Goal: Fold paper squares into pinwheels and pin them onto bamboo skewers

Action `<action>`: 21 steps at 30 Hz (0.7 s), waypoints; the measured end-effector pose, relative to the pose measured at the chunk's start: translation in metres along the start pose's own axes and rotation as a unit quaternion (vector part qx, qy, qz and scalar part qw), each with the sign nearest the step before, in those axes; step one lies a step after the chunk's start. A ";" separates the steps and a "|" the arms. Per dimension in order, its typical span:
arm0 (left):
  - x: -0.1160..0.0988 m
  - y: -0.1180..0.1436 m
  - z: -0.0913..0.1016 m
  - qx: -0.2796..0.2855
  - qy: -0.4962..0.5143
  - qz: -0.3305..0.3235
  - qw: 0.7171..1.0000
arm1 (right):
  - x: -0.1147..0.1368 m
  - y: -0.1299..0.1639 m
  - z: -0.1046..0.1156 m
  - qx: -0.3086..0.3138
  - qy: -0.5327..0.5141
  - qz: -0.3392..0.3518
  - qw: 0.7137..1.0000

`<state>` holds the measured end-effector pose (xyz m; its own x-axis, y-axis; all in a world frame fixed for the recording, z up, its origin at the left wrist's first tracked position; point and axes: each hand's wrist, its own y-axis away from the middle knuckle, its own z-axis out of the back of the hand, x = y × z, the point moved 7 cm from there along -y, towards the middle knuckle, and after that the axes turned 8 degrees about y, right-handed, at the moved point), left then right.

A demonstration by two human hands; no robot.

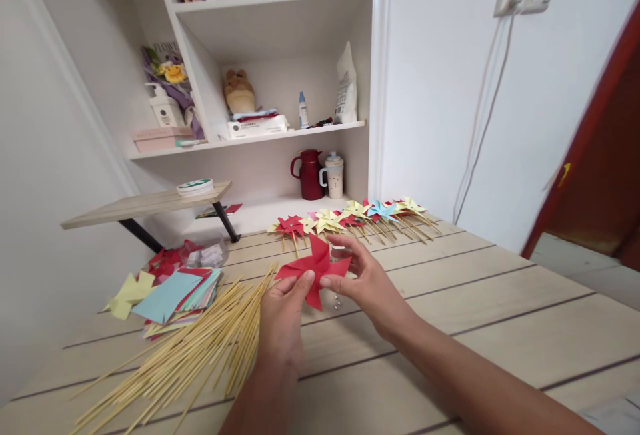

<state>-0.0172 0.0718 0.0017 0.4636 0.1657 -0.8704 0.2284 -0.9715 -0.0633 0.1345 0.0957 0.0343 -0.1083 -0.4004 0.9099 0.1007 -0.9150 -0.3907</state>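
Note:
A red paper pinwheel (321,258) with folded blades is held up above the table, facing me. My left hand (281,315) pinches it, the thumb pressed near its centre and the other fingers hidden behind the paper. On the other side, my right hand (370,278) is closed on a right-hand blade, thumb in front and fingers curled behind. Just below the pinwheel, a few small shiny silver pieces (338,302) lie on the table, partly hidden. Many thin bamboo sticks (210,342) are spread beside my left forearm.
Pinwheels on sticks (330,222) in several colours line the table's back edge. At left lie coloured paper sheets (165,296), a yellow folded paper (129,295) and a clear container (213,254). Behind them stands a small raised shelf (150,205); a red jug (311,175) and cup (334,176) stand farther back.

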 end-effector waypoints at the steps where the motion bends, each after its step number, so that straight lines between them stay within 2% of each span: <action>1: 0.000 0.001 0.000 -0.001 0.002 0.001 1.000 | -0.002 -0.001 0.001 -0.007 0.008 0.008 1.000; 6: -0.003 0.004 -0.003 -0.011 0.002 0.007 1.000 | -0.010 -0.005 0.002 -0.019 0.000 0.006 1.000; 11: -0.003 0.002 -0.002 -0.013 -0.011 -0.001 1.000 | -0.005 -0.004 -0.003 0.012 -0.009 0.011 1.000; 21: 0.003 0.001 0.001 -0.022 -0.028 -0.004 0.999 | -0.001 -0.003 -0.003 0.018 0.001 -0.005 1.000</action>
<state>-0.0167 0.0712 -0.0013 0.4132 0.1614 -0.8962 0.2702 -0.9616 -0.0486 0.1316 0.0984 0.0344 -0.1108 -0.3916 0.9134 0.1353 -0.9165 -0.3765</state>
